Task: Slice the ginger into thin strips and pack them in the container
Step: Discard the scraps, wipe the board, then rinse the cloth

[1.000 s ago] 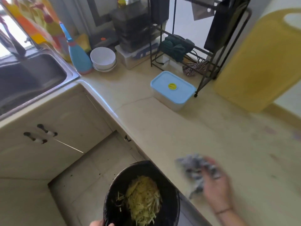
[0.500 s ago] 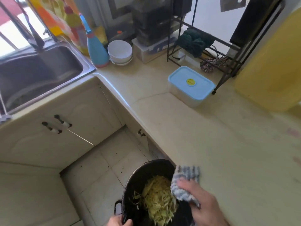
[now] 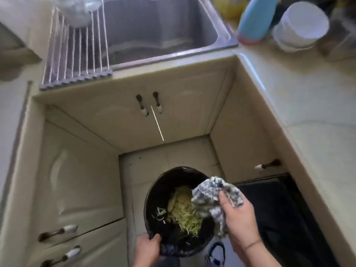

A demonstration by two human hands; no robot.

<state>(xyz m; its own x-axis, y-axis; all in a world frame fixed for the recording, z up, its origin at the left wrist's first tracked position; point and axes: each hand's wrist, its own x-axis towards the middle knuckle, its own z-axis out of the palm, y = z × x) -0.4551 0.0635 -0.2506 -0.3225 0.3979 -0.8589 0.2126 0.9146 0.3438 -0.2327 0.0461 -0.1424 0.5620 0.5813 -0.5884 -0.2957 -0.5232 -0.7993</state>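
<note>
Head view: cream cabinets line U-shaped nook, tiled floor below. Steel sink with roll-up rack at top; desk on right carries blue bottle, stacked white bowls. Black bin held over floor, ginger scraps inside. Left hand grips bin rim. Right hand clutches crumpled cloth over bin.

We see bare tabletop open on the right; bowls and a bottle crowd its far corner; cabinets box in the bin on three sides.
</note>
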